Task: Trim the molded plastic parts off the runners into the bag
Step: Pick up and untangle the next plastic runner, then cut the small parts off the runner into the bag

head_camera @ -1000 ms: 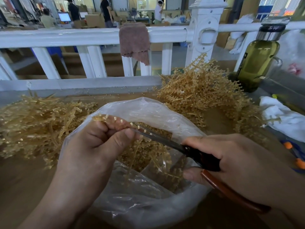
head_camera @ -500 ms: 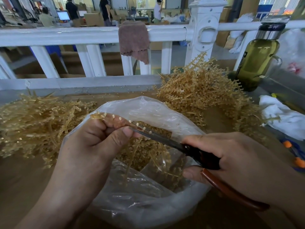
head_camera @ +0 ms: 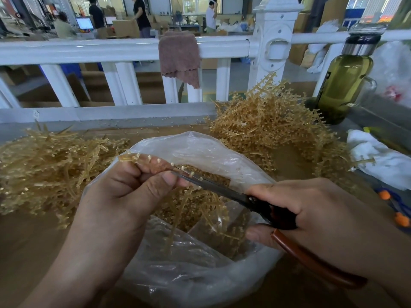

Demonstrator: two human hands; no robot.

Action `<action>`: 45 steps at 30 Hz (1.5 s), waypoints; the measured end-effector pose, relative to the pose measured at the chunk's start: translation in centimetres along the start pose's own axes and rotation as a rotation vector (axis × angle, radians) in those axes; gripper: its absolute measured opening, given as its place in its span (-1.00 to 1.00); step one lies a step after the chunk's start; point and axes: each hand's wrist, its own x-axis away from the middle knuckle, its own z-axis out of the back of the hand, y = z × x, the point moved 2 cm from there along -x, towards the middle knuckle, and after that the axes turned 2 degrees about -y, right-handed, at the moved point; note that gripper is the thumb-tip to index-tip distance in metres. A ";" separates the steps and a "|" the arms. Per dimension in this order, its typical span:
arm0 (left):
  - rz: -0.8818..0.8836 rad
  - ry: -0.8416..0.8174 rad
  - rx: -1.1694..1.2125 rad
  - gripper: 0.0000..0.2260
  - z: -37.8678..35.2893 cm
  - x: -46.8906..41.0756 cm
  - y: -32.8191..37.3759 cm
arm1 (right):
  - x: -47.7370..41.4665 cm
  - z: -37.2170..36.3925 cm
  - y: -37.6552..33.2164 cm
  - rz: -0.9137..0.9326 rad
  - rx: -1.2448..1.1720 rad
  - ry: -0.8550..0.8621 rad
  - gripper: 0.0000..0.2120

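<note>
My left hand (head_camera: 124, 192) grips a yellowish plastic runner (head_camera: 142, 158) with small white-tipped parts along it, held over the open clear plastic bag (head_camera: 200, 152). My right hand (head_camera: 311, 214) holds scissors (head_camera: 222, 190) with dark and brown handles; the blades lie along the runner just under its parts, by my left thumb. Inside the bag lie several cut parts and a hanging length of runner (head_camera: 195, 210).
A pile of bare runners (head_camera: 49, 165) lies left on the brown table; a taller pile with parts (head_camera: 271, 123) sits at the back right. A green bottle (head_camera: 342, 81), white cloth (head_camera: 382, 158), orange-handled tool (head_camera: 395, 207) and white railing (head_camera: 111, 50) border the table.
The scissor blades have slid a little further left along the runner toward my left fingers. Both hands otherwise hold the same positions.
</note>
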 end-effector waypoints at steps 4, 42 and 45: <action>0.039 -0.023 -0.022 -0.70 0.8 -0.1 -0.7 | 0.1 -0.1 -0.2 -0.001 0.011 0.014 -0.57; 0.092 0.005 -0.003 -0.65 1.1 -0.2 -1.3 | -0.3 -0.6 0.0 0.014 0.017 -0.011 -0.68; 0.084 0.000 -0.035 -0.67 1.0 -0.2 -1.1 | -0.4 -0.6 0.1 0.020 0.019 -0.026 -0.73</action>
